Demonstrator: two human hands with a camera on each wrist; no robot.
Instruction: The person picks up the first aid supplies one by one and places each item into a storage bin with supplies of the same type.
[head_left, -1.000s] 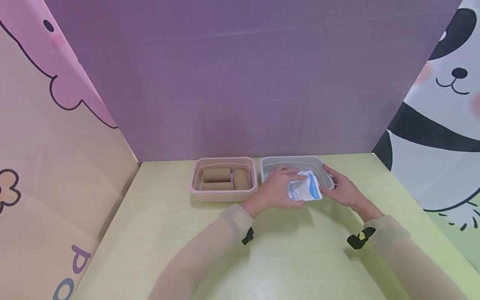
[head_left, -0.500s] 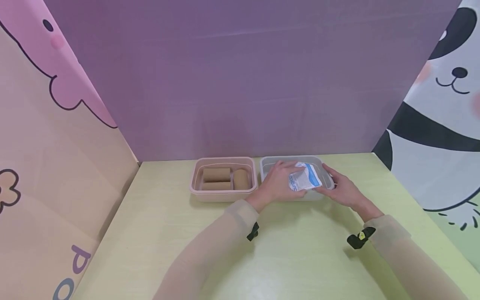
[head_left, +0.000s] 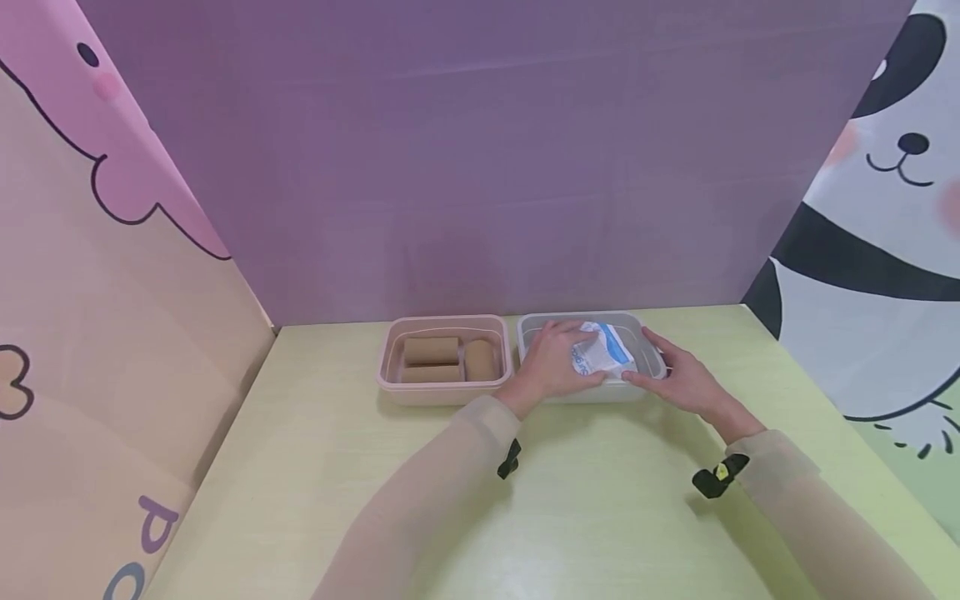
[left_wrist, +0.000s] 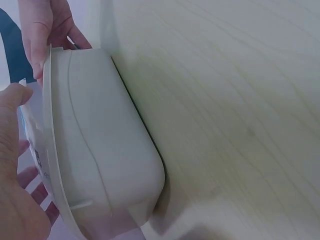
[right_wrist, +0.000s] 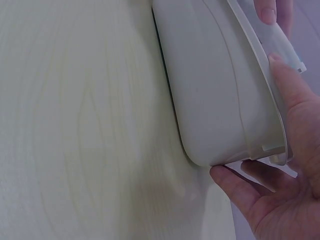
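A white-and-blue packet (head_left: 606, 352) with printed blue lettering lies tilted over the opening of a pale grey plastic bin (head_left: 600, 393). My left hand (head_left: 551, 367) holds the packet from its left side, thumb at the near edge and fingers over the far side. My right hand (head_left: 686, 387) grips the bin's right end. In the right wrist view, its thumb is at the rim and its fingers curl against the end wall of the bin (right_wrist: 215, 90). From the left wrist view, the packet (left_wrist: 36, 145) appears right at the rim, partly hidden by the left hand (left_wrist: 17, 165).
Left of the grey bin stands a pink bin (head_left: 442, 395) holding 3 brown rolls (head_left: 432, 350). Both sit at the back of a pale wood-grain table (head_left: 600, 517), close to a purple backdrop (head_left: 480, 167). Printed cartoon panels flank the table on both sides.
The packet has moved away from me, from above the grey bin's front edge to over its opening, carried by my left hand. My right hand stays at the bin's right end.
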